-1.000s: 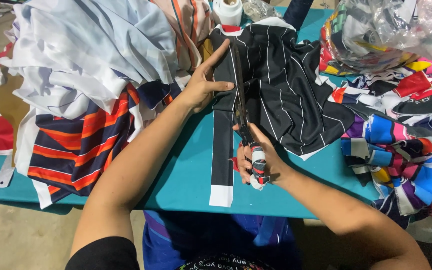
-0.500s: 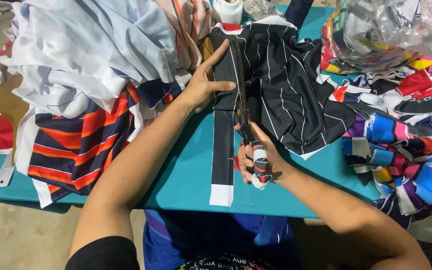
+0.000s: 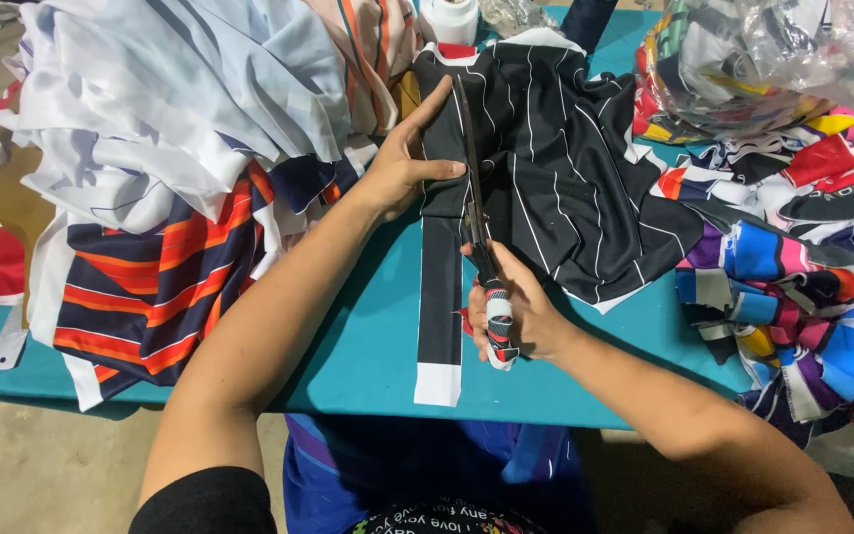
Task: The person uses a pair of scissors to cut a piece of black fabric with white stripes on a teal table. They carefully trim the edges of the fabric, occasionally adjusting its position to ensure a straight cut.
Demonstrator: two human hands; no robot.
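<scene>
A teal table (image 3: 368, 366) carries heaps of cloth; at its middle lies a black pinstriped fabric (image 3: 565, 178) (partly cut into a strip). The left hand (image 3: 402, 168) presses flat on it, fingers spread. The right hand (image 3: 511, 311) grips scissors (image 3: 476, 222) closed-fisted, blades along the cut.

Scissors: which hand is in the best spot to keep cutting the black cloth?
Probably the right hand: it already grips the scissors, blades lying along the black cloth. The left hand lies flat on the cloth, pinning it.
</scene>
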